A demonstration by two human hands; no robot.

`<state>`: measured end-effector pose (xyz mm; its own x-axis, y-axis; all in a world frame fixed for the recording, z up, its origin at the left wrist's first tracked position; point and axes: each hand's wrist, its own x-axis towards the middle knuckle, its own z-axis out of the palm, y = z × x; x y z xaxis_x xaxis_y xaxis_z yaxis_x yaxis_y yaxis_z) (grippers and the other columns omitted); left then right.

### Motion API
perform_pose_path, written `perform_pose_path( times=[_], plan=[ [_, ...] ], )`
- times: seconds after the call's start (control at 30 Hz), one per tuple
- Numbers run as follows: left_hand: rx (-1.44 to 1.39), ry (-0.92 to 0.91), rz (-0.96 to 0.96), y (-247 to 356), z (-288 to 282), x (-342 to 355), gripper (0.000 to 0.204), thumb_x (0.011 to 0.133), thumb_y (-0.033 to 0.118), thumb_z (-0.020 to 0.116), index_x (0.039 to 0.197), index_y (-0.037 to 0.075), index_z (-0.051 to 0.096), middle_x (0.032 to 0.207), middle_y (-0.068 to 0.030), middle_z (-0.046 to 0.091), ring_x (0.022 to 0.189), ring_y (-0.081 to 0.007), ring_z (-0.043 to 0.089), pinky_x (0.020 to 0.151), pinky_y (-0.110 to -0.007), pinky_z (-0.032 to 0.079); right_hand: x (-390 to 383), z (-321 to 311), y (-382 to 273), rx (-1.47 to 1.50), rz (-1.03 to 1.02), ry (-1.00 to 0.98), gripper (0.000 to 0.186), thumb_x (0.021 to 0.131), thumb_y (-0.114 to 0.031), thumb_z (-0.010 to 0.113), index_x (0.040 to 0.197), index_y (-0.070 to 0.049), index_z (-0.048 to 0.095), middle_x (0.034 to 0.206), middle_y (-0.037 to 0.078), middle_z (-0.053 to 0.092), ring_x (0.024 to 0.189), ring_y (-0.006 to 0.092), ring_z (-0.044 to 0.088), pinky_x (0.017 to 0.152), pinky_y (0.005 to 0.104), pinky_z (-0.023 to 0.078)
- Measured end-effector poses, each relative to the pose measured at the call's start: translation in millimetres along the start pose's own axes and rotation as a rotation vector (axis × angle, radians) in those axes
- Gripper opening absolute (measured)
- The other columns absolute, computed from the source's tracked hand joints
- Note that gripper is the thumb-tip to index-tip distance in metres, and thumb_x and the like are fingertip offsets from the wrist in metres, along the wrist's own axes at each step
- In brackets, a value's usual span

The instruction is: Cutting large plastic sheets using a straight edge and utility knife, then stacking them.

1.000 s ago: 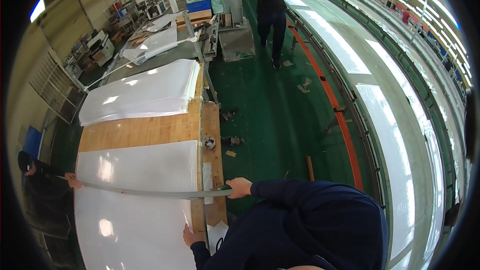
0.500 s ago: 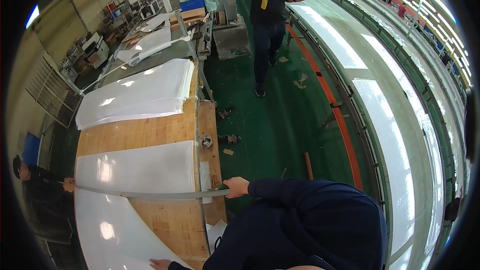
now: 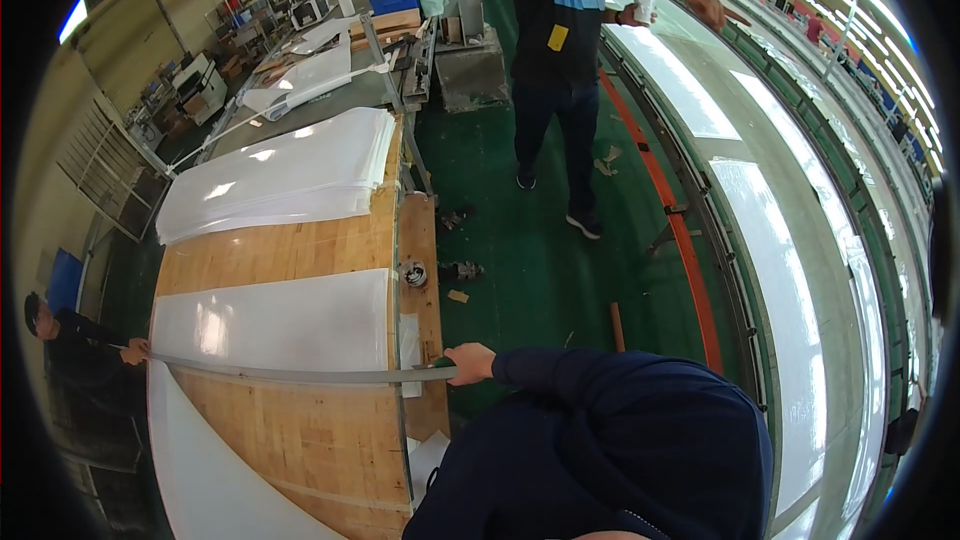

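Observation:
My right hand (image 3: 470, 364) is closed around the near end of a long, thin grey metal strip (image 3: 320, 375), by what looks like a green grip. The strip spans the wooden table, and a co-worker's hands (image 3: 134, 351) hold its far end. Just beyond the strip lies a flat white glossy sheet (image 3: 280, 312), its edge along the strip. On the other side, a second white sheet (image 3: 195, 460) curves away from the strip, baring the wood. My left hand is out of view.
A stack of white sheets (image 3: 285, 175) rests farther up the wooden table (image 3: 350, 445). A small can (image 3: 414, 274) stands on the side ledge. A person in a black shirt (image 3: 560, 50) stands in the green aisle, beside a long line of sheets (image 3: 770, 290) with an orange rail (image 3: 685, 260).
The near sheet has swung left, baring more wood. My left hand has gone out of view. The metal strip has shifted slightly farther up. The standing person stepped right, arm outstretched.

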<state>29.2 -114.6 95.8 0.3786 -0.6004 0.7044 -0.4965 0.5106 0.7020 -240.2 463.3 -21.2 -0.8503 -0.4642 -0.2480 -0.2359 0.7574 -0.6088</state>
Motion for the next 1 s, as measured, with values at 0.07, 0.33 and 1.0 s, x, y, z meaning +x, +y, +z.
perform_pose_path(
  times=[0.07,0.33,1.0],
  plan=[
    [0.006,-0.023,0.001,-6,-3,0,0.047,0.101,0.035,0.063,0.090,-0.011,0.066,0.080,-0.0290,0.067,0.073,-0.0376,0.062,0.069,-0.047,0.048,0,0,0,0.009,-0.020,0.028,0.059,0.078,-0.045,0.075,0.116,-0.002,0.060,0.093,0.021,0.070,0.090,0.0397,0.068,0.079,0.0479,0.054],
    [0.055,-0.515,-0.037,-7,-3,-97,0.052,0.099,0.040,0.064,0.101,-0.011,0.067,0.096,-0.0334,0.069,0.083,-0.0376,0.068,0.080,-0.050,0.051,1,10,5,0.000,-0.014,0.095,0.054,0.077,-0.048,0.077,0.107,-0.005,0.063,0.092,0.019,0.070,0.086,0.0378,0.069,0.076,0.0466,0.055],
    [-0.820,-2.245,0.609,198,45,-369,0.024,0.100,0.002,0.054,0.120,-0.008,0.064,0.108,-0.0192,0.073,0.101,-0.0282,0.072,0.086,-0.034,0.057,-235,36,17,0.128,0.602,0.737,0.041,0.097,-0.048,0.060,0.099,-0.008,0.069,0.080,0.015,0.068,0.080,0.0383,0.067,0.069,0.0475,0.054]
  ],
)
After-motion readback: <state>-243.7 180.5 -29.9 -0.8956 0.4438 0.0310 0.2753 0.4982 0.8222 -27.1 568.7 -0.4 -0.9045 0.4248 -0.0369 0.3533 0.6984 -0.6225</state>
